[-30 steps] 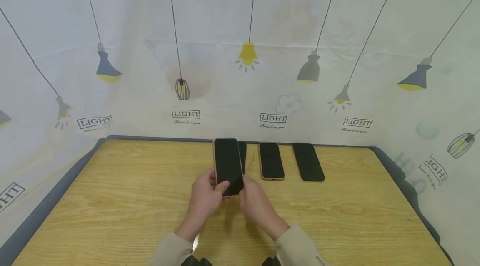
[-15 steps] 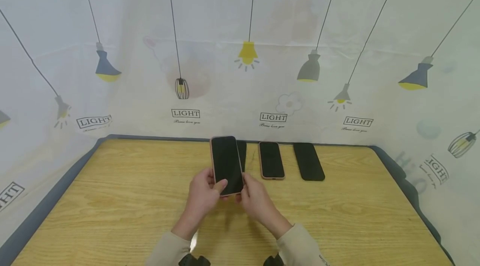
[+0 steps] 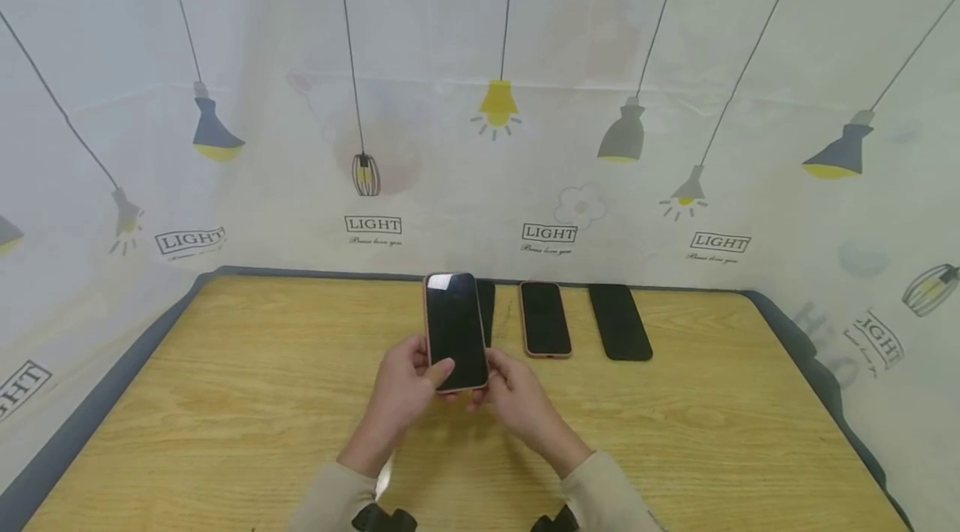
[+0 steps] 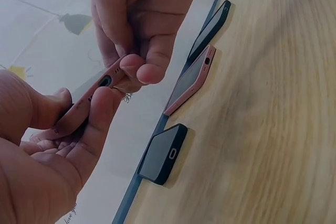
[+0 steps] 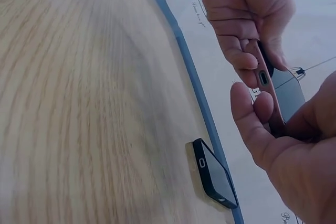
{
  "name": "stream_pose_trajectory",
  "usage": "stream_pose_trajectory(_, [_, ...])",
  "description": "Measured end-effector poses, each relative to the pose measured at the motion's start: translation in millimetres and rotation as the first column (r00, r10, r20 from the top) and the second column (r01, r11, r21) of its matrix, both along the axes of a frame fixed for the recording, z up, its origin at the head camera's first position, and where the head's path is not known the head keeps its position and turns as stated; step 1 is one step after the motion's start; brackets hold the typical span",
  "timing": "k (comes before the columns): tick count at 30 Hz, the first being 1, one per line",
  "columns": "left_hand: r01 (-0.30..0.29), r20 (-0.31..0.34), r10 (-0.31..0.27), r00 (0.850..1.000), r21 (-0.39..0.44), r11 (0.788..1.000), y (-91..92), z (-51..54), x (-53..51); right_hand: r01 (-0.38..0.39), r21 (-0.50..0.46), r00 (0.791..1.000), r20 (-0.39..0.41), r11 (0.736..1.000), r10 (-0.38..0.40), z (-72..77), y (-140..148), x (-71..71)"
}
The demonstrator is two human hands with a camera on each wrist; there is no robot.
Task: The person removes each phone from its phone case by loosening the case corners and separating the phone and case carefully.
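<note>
Both hands at work, seen over the worktop [image 3: 247, 424]. Left hand [image 3: 401, 386]: fingers [image 4: 98, 116] curled round the lower left of the held phone [image 3: 456, 328], thumb flat over the bottom of its screen. Right hand [image 3: 521, 399]: fingers closed in a pinch at the lower right corner; thumb on the side edge, fingertips near the bottom edge. No slack gap at either grip.

Held phone: pink case, screen turned toward the wearer, lifted clear of the worktop and tilted up, its upper part reaching beyond both sets of fingers. Pale glare at the top of the screen. Charging port exposed between the left and right fingers.

Three more phones lie screen up in a row, none touched by the fingers. Dark phone [image 5: 212, 177]: just past the right fingers, partly covered by the held phone from above. Pink phone [image 3: 546, 319]: farther out, to the right of the right fingers. Black phone [image 3: 622, 322]: farthest right of the fingers. Printed cloth [image 3: 480, 190] with lamp drawings hangs beyond the fingers, behind the row. Beige sleeves [image 3: 607, 494] behind the fingers.
</note>
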State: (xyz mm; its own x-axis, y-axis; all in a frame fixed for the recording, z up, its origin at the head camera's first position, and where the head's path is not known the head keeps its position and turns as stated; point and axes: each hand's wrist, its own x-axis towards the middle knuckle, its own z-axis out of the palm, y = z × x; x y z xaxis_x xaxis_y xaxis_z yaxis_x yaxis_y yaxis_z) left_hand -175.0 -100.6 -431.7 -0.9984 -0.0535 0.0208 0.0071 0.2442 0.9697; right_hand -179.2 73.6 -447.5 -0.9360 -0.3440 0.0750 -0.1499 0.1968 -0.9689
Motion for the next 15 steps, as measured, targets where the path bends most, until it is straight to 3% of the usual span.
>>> stream_pose_trajectory(6, [0.043, 0.008, -0.045, 0.999, 0.121, 0.992, -3.8, -4.6, 0.1, -0.048, -0.110, 0.993, 0.102, 0.993, 0.059, 0.7, 3.9, -0.9])
stream_pose_trajectory(15, [0.106, 0.024, -0.118, 0.993, 0.291, 0.951, -9.6, -10.6, -4.1, -0.108, -0.249, 0.969, 0.192, 0.963, 0.158, -1.7, 8.6, -4.4])
